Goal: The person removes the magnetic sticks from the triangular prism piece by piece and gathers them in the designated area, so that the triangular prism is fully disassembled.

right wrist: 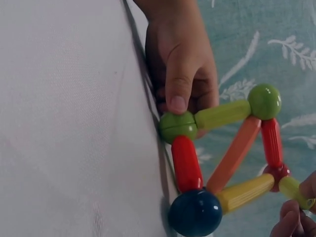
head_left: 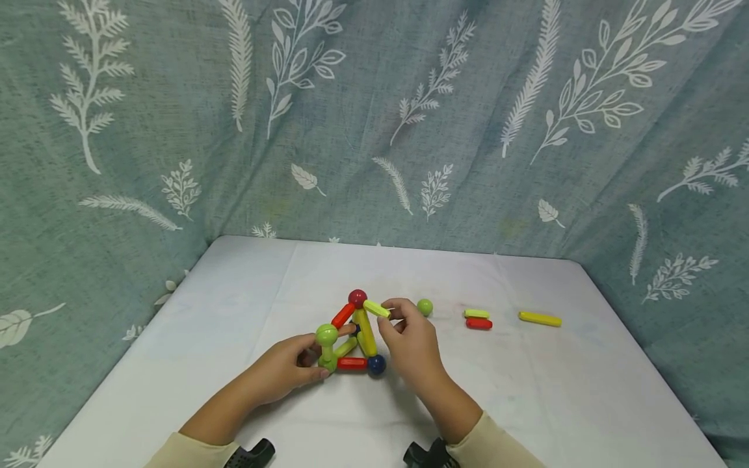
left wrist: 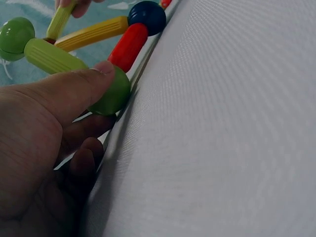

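Note:
A magnetic stick-and-ball frame stands on the table, with a dark red ball (head_left: pixel 357 298) at its top. My left hand (head_left: pixel 279 367) holds its lower green ball (left wrist: pixel 113 94), thumb over the ball. A second green ball (right wrist: pixel 264 101) sits above it on a short yellow-green stick (right wrist: pixel 223 114). Between the thumb and fingers of my right hand (head_left: pixel 417 344) is another yellow-green stick (head_left: pixel 376 308), its far end against the dark red ball. A red stick (head_left: pixel 352 364) joins the lower green ball to a dark blue ball (head_left: pixel 376 365), from which a yellow stick (head_left: pixel 365 331) rises.
Right of the frame lie a loose green ball (head_left: pixel 424 307), a short yellow-green stick (head_left: pixel 476 314) touching a red stick (head_left: pixel 478 324), and a longer yellow stick (head_left: pixel 540 318). A leaf-patterned curtain (head_left: pixel 351 130) hangs behind the white table (head_left: pixel 526 390).

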### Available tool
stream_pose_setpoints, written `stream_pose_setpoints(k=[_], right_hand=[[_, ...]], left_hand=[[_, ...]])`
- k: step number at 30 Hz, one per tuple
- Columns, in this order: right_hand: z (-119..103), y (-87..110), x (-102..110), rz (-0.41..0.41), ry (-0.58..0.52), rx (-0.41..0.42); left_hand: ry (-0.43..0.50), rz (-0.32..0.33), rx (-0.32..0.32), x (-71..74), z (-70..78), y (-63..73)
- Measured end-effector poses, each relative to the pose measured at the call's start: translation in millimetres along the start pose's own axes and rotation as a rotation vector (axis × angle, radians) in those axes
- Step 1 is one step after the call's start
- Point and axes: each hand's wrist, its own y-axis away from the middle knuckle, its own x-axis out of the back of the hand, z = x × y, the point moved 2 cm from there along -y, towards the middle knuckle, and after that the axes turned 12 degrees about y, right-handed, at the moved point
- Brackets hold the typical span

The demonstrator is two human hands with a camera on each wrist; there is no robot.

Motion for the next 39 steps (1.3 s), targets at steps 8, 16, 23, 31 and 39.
stream_pose_setpoints(k=[8, 16, 23, 31, 39], right_hand=[[14, -6.1, 9, 0.073, -0.057, -0.035], [21, -8.3, 12, 0.064, -0.074, -0.049], [21, -9.6, 8, 0.042, -0.081, -0.057], [32, -14.4, 2, -0.036, -0.008, -0.073], [39, -16.3, 1, -0.064, -0.050, -0.078]], left_hand=[[0.018, -0.024, -0.033, -3.9, 0.7, -3.7], [0.020, -0.020, -0.025, -5.5, 0.7, -4.2], [0.030, -0.022, -0.026, -1.5, -0.1, -1.4], [0.037, -0.017, -0.012, 0.4, -1.8, 1.7], [0.040, -0.018, -0.010, 1.4, -1.6, 2.6]])
